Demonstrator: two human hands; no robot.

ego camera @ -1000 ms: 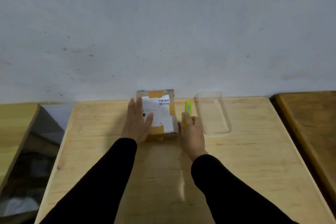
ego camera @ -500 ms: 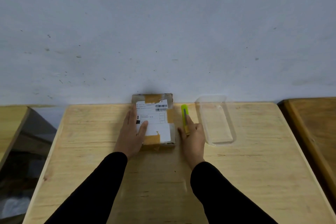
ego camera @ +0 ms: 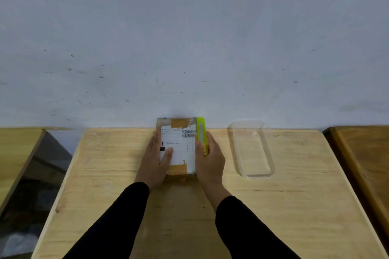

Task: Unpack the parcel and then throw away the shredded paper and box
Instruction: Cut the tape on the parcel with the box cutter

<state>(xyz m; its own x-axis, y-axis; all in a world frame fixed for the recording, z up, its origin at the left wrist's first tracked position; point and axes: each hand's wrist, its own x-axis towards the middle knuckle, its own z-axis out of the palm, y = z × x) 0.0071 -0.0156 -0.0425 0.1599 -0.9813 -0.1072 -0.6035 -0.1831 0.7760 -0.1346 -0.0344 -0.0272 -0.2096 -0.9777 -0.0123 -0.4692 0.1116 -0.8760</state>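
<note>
A small cardboard parcel [ego camera: 181, 147] with a white shipping label and brown tape lies at the far edge of the wooden table [ego camera: 273, 206], against the wall. My left hand [ego camera: 154, 162] rests flat on the parcel's left side, thumb on the label. My right hand [ego camera: 208, 160] grips a yellow-green utility knife [ego camera: 201, 132], which lies along the parcel's right edge and points away from me. I cannot see whether a blade is out.
A clear plastic tray [ego camera: 251, 149] lies empty on the table to the right of the parcel. Another wooden table [ego camera: 362, 153] stands at the right, a third [ego camera: 14, 153] at the left. A dark gap [ego camera: 31, 195] with clutter separates the left table from mine.
My right hand has lifted the knife off the table and brought it left against the parcel's right edge. My left hand stays on the parcel. The camera has tilted down slightly.
</note>
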